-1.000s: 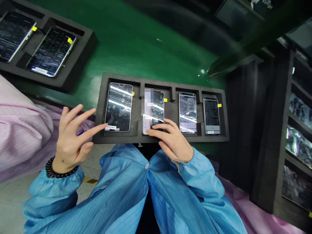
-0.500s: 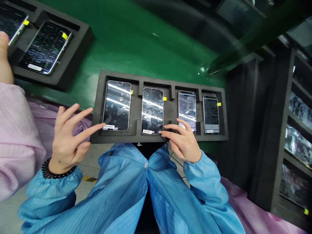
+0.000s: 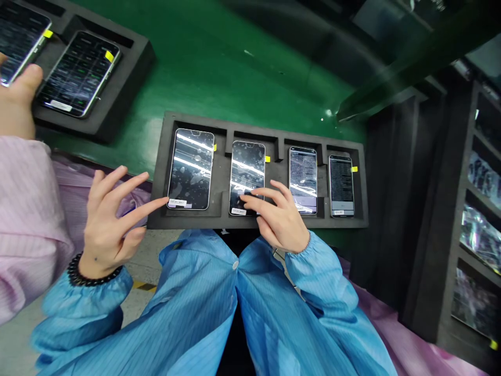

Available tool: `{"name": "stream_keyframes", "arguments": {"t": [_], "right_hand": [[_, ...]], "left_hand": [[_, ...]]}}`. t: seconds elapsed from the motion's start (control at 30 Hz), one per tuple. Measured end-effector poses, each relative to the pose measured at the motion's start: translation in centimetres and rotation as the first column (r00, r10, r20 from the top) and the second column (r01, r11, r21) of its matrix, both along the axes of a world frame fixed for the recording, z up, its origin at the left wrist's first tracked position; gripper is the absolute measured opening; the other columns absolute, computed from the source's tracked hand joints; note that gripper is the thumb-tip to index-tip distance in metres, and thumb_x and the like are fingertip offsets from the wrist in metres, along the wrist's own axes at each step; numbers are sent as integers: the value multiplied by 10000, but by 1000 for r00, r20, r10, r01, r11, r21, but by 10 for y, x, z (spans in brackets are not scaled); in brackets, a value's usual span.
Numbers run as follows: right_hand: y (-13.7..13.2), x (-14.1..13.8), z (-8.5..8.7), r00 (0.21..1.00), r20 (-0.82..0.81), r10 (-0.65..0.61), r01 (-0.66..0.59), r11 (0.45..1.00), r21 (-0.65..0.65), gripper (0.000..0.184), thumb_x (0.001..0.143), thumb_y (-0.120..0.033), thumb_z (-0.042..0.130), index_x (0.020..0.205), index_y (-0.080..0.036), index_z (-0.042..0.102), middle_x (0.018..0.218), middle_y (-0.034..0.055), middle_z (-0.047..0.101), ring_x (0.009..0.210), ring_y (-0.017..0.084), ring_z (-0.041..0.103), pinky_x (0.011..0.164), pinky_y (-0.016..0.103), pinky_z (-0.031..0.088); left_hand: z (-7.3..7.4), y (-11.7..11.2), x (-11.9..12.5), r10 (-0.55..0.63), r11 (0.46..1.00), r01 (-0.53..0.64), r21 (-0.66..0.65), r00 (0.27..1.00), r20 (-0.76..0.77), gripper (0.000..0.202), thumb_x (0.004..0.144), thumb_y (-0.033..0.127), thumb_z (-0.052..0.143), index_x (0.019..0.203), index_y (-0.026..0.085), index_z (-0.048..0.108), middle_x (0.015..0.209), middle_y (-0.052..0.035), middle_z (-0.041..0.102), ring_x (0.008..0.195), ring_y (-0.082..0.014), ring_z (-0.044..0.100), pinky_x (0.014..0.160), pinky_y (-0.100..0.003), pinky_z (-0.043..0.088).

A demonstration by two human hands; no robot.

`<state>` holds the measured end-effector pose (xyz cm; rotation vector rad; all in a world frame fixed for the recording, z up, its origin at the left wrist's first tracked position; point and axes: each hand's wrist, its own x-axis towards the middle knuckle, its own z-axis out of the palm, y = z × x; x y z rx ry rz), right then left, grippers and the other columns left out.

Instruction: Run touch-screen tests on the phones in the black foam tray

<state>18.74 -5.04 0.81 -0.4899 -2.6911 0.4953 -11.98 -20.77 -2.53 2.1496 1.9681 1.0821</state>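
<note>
A black foam tray (image 3: 221, 180) lies on the green belt and holds several phones side by side, screens up. My right hand (image 3: 279, 216) rests over the tray's near edge, fingers stretched out, with a fingertip touching the lower part of the second phone (image 3: 247, 176). My left hand (image 3: 109, 216) hovers open at the tray's left corner, fingers spread, the index tip close to the bottom of the first phone (image 3: 191, 168). Two narrower phones (image 3: 302, 178) with lit text screens sit to the right.
A second foam tray (image 3: 105, 112) with phones stands at the far left, where another person's hand (image 3: 15, 102) and pink sleeve (image 3: 27, 209) reach in. Dark racks (image 3: 442, 209) holding bagged parts stand on the right. The green belt (image 3: 235, 78) stretches beyond the trays.
My right hand moved left from beside the third phone onto the second phone's lower screen. The other person's hand came further toward the far tray. My left hand stayed put.
</note>
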Motion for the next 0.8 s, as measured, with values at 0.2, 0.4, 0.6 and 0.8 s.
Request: {"name": "stream_keyframes", "arguments": {"t": [0.2,0.4,0.6,0.8], "right_hand": [[7,-5,0,998,33,-61,62,998,-17,461,908,-123,411,1342,-188,550,1172,49,757,1254,254,606,1214,553,335],[7,13,15,995,-62,-79,82,995,48,391,904,-64,420,1195,-220,629,932,4,784,1106,237,682,1187,532,362],[1,32,20,1000,16,21,-22,999,31,380,862,-41,436,1115,-187,679,968,29,792,1061,229,708,1142,529,413],[2,20,14,1000,-16,10,-9,999,31,375,865,-44,429,1117,-176,674,1032,45,789,1136,238,676,1172,522,377]], "left_hand": [[1,0,0,-28,1000,28,-4,1000,-3,432,1044,549,287,1401,511,526,1628,127,377,1529,-266,315,1280,-620,156],[-3,-3,-8,-92,995,95,44,994,-51,433,1040,494,334,1405,437,560,1627,43,400,1526,-297,324,1257,-647,180],[-8,-4,-11,-87,994,92,63,993,-82,460,1027,505,325,1418,430,555,1618,27,416,1516,-322,342,1254,-651,197],[-6,-2,-7,-91,993,97,73,993,-81,467,1029,507,317,1423,424,554,1614,17,424,1505,-330,356,1250,-649,206]]}}
